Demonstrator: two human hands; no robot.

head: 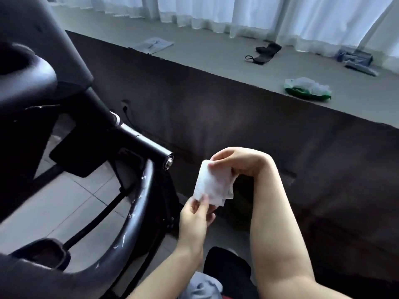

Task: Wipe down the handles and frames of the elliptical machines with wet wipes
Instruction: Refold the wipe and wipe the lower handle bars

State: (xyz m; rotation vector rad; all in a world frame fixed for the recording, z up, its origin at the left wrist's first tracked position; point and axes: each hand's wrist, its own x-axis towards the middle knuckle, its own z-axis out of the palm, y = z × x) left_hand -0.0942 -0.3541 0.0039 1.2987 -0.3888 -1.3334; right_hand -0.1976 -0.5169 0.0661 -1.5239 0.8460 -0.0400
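Both hands hold the wet wipe (212, 186) between them: my right hand (237, 162) pinches its upper edge with curled fingers, and my left hand (196, 214) pinches the lower corner between thumb and fingertips. The wipe hangs folded and stretched between the two grips, clear of the machine, and I seem to be refolding it for a fresh face.

What I mean to wipe lies to my left. The curved frame bar (138, 203) of the elliptical machine (43, 87) runs from the pivot joint (167, 162) down and toward me, its long axis close to upright in the view and bowed outward. White flecks show along it, so I judge it not yet wiped. My left hand is the nearer one, just beside the bar's middle stretch; the right sits farther off, level with the pivot. The foot pedal (43, 253) lies lower left. Far to the right, the wipes pack (307, 90) rests on the raised ledge (216, 57).
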